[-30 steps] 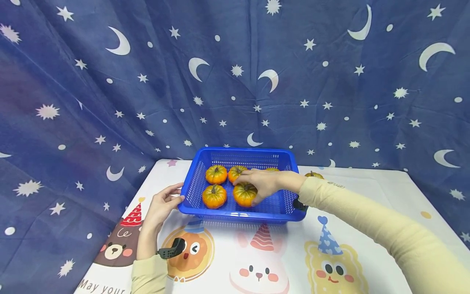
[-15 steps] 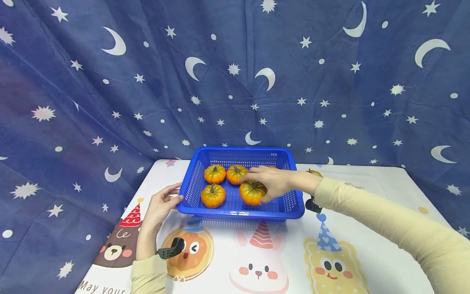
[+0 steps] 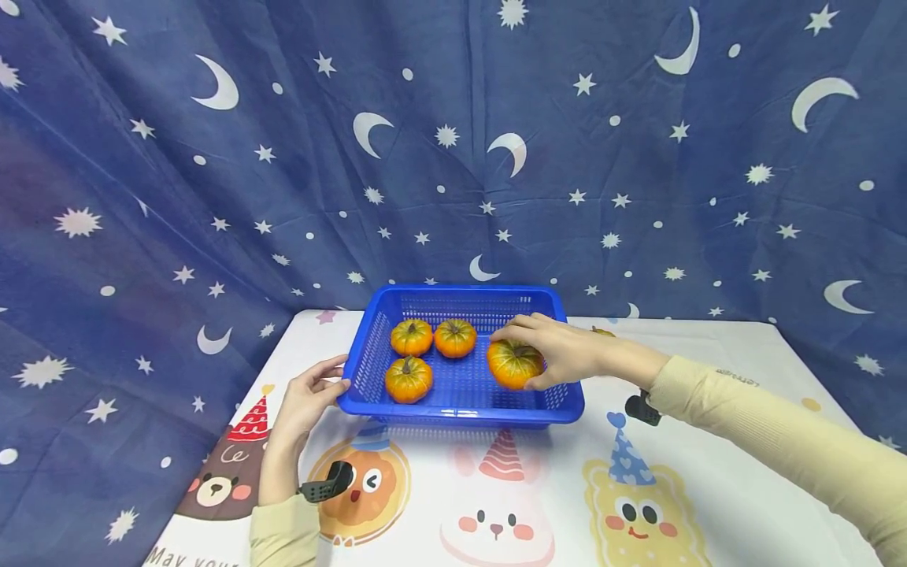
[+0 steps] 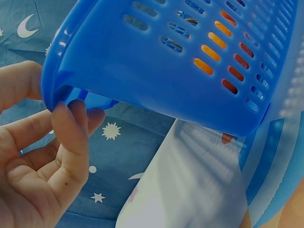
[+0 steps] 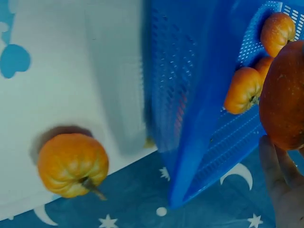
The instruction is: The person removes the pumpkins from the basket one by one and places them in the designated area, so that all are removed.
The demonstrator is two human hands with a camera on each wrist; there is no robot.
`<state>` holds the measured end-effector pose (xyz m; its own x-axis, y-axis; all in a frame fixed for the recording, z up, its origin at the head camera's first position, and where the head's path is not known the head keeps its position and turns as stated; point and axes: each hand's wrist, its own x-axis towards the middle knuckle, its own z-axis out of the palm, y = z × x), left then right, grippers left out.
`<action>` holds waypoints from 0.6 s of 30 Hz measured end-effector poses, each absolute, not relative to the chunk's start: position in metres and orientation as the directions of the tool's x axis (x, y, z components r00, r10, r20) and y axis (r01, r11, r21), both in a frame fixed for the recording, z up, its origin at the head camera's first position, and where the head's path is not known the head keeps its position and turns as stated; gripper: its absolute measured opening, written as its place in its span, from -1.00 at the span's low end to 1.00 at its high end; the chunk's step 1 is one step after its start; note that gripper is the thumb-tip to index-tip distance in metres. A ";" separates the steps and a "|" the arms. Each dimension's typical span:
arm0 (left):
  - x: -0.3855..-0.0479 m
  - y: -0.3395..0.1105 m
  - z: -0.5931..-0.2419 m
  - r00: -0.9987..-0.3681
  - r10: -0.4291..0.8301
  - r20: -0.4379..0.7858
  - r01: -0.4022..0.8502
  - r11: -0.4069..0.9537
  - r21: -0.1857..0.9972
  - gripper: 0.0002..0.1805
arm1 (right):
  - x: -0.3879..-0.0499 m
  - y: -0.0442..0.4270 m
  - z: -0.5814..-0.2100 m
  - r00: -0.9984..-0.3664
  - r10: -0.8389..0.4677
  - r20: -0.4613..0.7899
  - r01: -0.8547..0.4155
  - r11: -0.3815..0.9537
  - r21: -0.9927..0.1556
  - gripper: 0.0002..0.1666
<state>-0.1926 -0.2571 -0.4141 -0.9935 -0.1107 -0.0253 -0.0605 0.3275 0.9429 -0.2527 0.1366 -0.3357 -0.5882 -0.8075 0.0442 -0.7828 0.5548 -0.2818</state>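
Observation:
My right hand (image 3: 563, 348) grips a small orange pumpkin (image 3: 513, 367) with green-yellow streaks, over the right part of a blue plastic basket (image 3: 453, 413). In the right wrist view that pumpkin (image 5: 287, 99) is raised above the basket wall, partly cut off by the frame edge. My left hand (image 3: 309, 398) pinches the basket's left rim; the left wrist view shows its fingertips (image 4: 71, 123) curled at the rim from below. Three more pumpkins sit in the basket's left half: back left (image 3: 411, 339), back middle (image 3: 455, 339) and front left (image 3: 409, 379).
Another pumpkin (image 5: 73, 164) lies on the table outside the basket, to its right; my right arm mostly covers it in the head view. A white tablecloth (image 3: 567, 472) with cartoon prints covers the table. A dark blue star-and-moon curtain (image 3: 453, 157) hangs close behind the basket.
The right hand has moved right with the pumpkin, raising it away from the other pumpkins. A pumpkin at the basket's back right is now hidden from the head view. My left hand stays at the rim.

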 end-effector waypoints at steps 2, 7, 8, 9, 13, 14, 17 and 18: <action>-0.192 -0.257 -0.414 -0.994 -0.110 -0.019 -0.054 0.325 0.944 -0.48 | -0.250 0.143 -0.335 -0.585 -0.807 0.079 -0.792 0.548 -0.268 -0.12; -0.193 -0.257 -0.414 -0.994 -0.105 -0.018 -0.052 0.326 0.944 -0.47 | -0.244 0.157 -0.332 -0.612 -0.782 0.116 -0.781 0.574 -0.247 -0.10; -0.193 -0.257 -0.414 -0.994 -0.106 -0.020 -0.054 0.327 0.943 -0.47 | -0.243 0.159 -0.331 -0.620 -0.775 0.118 -0.775 0.583 -0.242 -0.10; -0.193 -0.257 -0.414 -0.994 -0.107 -0.023 -0.057 0.328 0.943 -0.47 | -0.243 0.162 -0.331 -0.630 -0.768 0.119 -0.769 0.594 -0.237 -0.09; -0.192 -0.257 -0.414 -0.994 -0.108 -0.022 -0.057 0.329 0.942 -0.48 | -0.239 0.174 -0.331 -0.660 -0.738 0.140 -0.747 0.626 -0.222 -0.09; -0.192 -0.257 -0.414 -0.994 -0.109 -0.022 -0.057 0.331 0.942 -0.48 | -0.239 0.177 -0.331 -0.667 -0.730 0.146 -0.741 0.633 -0.222 -0.09; -0.193 -0.257 -0.415 -0.994 -0.110 -0.021 -0.056 0.333 0.941 -0.48 | -0.237 0.187 -0.332 -0.691 -0.706 0.158 -0.721 0.657 -0.220 -0.10; -0.193 -0.257 -0.414 -0.994 -0.109 -0.021 -0.057 0.335 0.941 -0.48 | -0.236 0.190 -0.332 -0.699 -0.697 0.160 -0.713 0.665 -0.222 -0.10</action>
